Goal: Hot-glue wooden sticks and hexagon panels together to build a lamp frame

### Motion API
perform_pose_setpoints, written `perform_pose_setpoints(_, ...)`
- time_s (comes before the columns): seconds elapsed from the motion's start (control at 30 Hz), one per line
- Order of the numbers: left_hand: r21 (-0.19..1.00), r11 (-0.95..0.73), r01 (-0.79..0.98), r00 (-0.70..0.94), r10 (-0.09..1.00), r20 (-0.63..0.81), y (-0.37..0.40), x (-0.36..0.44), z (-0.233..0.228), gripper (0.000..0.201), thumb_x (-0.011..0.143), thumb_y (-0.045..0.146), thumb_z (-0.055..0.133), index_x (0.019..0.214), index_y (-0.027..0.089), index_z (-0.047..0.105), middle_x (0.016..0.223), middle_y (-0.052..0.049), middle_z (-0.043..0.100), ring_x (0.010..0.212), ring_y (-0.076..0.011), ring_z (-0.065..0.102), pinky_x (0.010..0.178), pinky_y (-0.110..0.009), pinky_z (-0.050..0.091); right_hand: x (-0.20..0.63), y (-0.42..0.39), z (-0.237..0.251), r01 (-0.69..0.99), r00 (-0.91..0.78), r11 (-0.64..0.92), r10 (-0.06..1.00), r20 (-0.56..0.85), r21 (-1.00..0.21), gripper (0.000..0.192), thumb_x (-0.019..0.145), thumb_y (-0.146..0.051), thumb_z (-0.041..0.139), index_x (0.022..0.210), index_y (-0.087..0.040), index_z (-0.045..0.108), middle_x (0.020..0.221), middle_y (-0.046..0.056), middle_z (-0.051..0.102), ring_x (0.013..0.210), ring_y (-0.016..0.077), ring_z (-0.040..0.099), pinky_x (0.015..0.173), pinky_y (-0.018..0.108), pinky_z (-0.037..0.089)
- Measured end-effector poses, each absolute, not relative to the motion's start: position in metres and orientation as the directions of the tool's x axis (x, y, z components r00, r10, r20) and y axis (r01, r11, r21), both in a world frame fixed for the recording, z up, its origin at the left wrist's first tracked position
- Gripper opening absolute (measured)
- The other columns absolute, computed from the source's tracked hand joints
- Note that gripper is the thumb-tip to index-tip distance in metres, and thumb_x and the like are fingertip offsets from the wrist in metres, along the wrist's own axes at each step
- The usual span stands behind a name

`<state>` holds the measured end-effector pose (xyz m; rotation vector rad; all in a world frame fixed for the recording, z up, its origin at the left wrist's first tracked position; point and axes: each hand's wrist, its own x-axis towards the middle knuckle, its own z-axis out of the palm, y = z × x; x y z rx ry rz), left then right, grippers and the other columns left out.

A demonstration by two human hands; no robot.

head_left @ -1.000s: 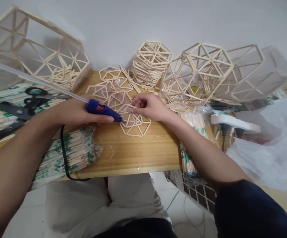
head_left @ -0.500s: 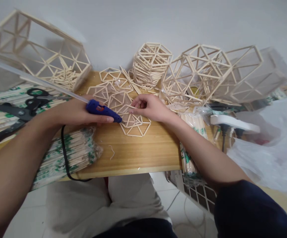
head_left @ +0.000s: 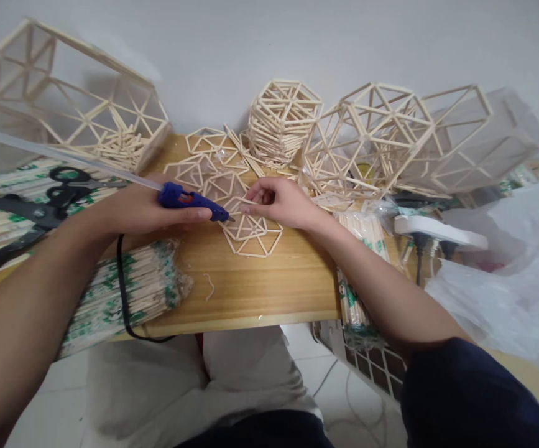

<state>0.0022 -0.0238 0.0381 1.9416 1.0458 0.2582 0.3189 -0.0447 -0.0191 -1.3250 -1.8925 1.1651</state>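
Note:
My left hand (head_left: 157, 208) is closed around a blue hot glue gun (head_left: 189, 204), a long clear glue stick (head_left: 87, 163) poking out of its back end. The gun's nozzle points right, at the left side of a flat wooden-stick frame (head_left: 269, 242) made of triangles. My right hand (head_left: 278, 202) pinches a short wooden stick (head_left: 249, 202) between thumb and fingers, over the upper part of that frame. More flat stick frames (head_left: 192, 171) lie behind, partly overlapping one another.
Behind stand a stack of hexagonal stick frames (head_left: 288, 118) and larger stick structures (head_left: 385, 118). Left are black scissors (head_left: 71, 183) and bagged sticks (head_left: 124, 292). Another stick bag (head_left: 360, 274) lies under my right forearm, near a white power strip (head_left: 437, 231) and white plastic (head_left: 516, 274).
The glue gun has lifted slightly up and to the left, its nozzle drawing off the frame's left corner. My right hand stays in nearly the same spot.

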Motion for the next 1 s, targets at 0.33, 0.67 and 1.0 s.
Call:
perform_pose_setpoints(0.33, 0.749, -0.239, 0.617, 0.585, 0.776, -0.234, -0.027, 0.004, 0.041, 0.06, 0.087, 0.081, 0.089, 0.099, 0.022, 0.092, 0.077, -0.003, 0.074, 0.088, -0.0264, 0.074, 0.076, -0.03, 0.054, 0.318, -0.044, -0.017, 0.516, -0.368, 0.172, 0.929, -0.035, -0.839, 0.009, 0.105, -0.028, 0.087, 0.103, -0.02, 0.084, 0.092, 0.003, 0.078, 0.088, 0.0217, 0.067, 0.086, 0.038, 0.052)
perform_pose_setpoints(0.67, 0.8, -0.102, 0.591, 0.506, 0.819, -0.269, -0.025, -0.007, 0.031, 0.056, 0.075, 0.062, 0.094, 0.112, 0.02, 0.091, 0.099, -0.007, 0.089, 0.091, -0.0278, 0.075, 0.079, -0.032, 0.059, 0.319, -0.044, -0.018, 0.52, -0.372, 0.19, 0.928, -0.021, -0.833, 0.012, 0.107, -0.031, 0.087, 0.103, -0.02, 0.085, 0.092, 0.003, 0.079, 0.086, 0.0209, 0.065, 0.085, 0.036, 0.05)
perform_pose_setpoints(1.0, 0.755, -0.144, 0.64, 0.511, 0.814, -0.278, -0.02, -0.009, 0.033, 0.088, 0.088, 0.104, 0.082, 0.106, 0.018, 0.086, 0.086, -0.007, 0.082, 0.084, -0.0256, 0.07, 0.079, -0.032, 0.055, 0.319, -0.039, -0.023, 0.486, -0.241, 0.134, 0.97, 0.014, -0.864, 0.022, 0.119, -0.03, 0.071, 0.099, -0.023, 0.076, 0.098, 0.006, 0.081, 0.093, 0.0236, 0.069, 0.086, 0.036, 0.052)
